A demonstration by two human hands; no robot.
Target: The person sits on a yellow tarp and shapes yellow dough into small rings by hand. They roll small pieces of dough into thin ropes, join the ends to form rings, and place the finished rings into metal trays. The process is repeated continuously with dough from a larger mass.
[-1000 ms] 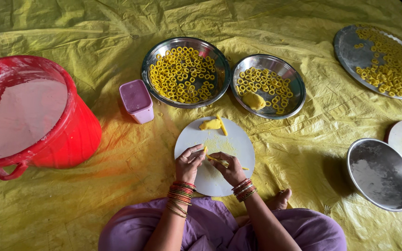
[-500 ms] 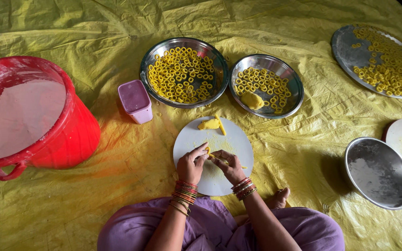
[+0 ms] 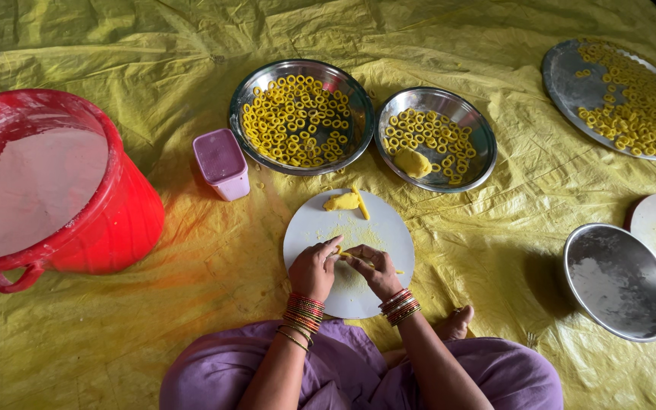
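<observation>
- The yellow sheet covers the floor under everything; the white round board in front of your knees is the landmark here.
- The red bucket, far left of the board, is full of pale powder (a stray elbow could tip it, I judge).
- Two steel bowls of yellow rings stand just beyond the board: the larger bowl and the smaller bowl. Reaching over could drag a sleeve through the lump of dough on the board's far edge.
- An empty steel bowl sits well right of the board.
- The small purple tub stands up-left of the board.
- Your left hand and right hand meet over the board's middle, each grip pinching one end of a thin dough strip.
- The strip looks soft; pulling the hands apart or pinching too hard would likely snap it.
</observation>
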